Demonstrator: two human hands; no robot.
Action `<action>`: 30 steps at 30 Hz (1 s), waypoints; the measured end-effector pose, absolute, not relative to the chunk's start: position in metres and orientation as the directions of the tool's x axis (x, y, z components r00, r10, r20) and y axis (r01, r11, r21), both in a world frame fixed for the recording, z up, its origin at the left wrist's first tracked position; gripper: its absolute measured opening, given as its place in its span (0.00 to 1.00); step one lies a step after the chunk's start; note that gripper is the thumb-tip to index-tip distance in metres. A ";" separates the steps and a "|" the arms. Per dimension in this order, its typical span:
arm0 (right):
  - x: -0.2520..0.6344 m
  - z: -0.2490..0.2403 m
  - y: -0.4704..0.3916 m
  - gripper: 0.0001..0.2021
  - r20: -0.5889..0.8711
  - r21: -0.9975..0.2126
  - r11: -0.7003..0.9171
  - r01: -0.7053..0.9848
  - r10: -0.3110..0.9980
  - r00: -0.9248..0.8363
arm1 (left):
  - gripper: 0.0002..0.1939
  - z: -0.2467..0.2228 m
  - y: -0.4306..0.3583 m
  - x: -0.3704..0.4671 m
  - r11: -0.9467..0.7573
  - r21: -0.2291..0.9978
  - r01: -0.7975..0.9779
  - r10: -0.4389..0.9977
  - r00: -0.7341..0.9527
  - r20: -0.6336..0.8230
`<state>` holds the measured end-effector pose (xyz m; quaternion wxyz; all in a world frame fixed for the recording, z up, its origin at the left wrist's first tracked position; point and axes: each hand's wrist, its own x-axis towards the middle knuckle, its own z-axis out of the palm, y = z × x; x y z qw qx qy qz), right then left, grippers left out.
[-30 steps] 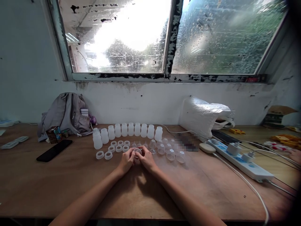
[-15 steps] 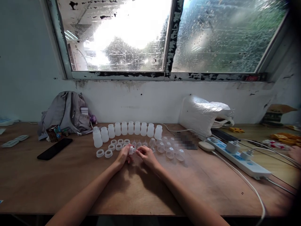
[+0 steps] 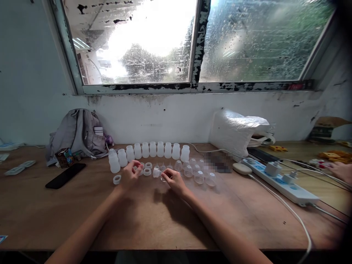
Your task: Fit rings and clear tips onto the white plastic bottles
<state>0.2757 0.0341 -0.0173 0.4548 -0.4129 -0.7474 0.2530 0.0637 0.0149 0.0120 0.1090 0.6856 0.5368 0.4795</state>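
My left hand (image 3: 131, 175) is over the white bottle collar rings, thumb and fingers apart around one ring's edge; its palm hides others. A single collar ring (image 3: 117, 179) lies to its left, and more rings (image 3: 147, 171) lie to its right. My right hand (image 3: 173, 179) pinches a clear bottle teat (image 3: 163, 179) by its edge, just above the table. Between the hands stands a collar ring with a clear teat in it (image 3: 156, 172). Several clear teats (image 3: 170, 167) stand behind my right fingers. Frosted clear caps (image 3: 199, 178) are grouped to the right.
A curved row of frosted baby bottles (image 3: 153, 149) stands behind; the leftmost has a clear top. A black phone (image 3: 65, 176) and grey backpack (image 3: 79, 135) are left. At right are a power strip (image 3: 283, 181), cables and a foil bag (image 3: 233, 134). Another person's hand (image 3: 341, 171) shows far right.
My left hand has let go of the ring with the teat, now on the table, and moved left over the loose rings. My right hand has moved slightly right and now holds a clear teat.
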 end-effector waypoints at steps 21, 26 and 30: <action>0.273 -0.020 0.032 0.12 0.433 -0.765 0.489 0.419 0.872 -0.226 | 0.31 -0.032 0.077 -0.068 0.108 0.631 0.768 0.782 -0.458 0.423; 0.273 -0.020 0.032 0.12 0.427 -0.768 0.484 0.419 0.875 -0.227 | 0.40 -0.015 0.060 -0.051 0.046 0.522 0.852 0.658 -0.419 0.626; 0.273 -0.021 0.033 0.12 0.425 -0.766 0.481 0.427 0.877 -0.225 | 0.29 0.011 0.045 -0.023 -0.032 0.251 0.968 0.525 -0.197 0.828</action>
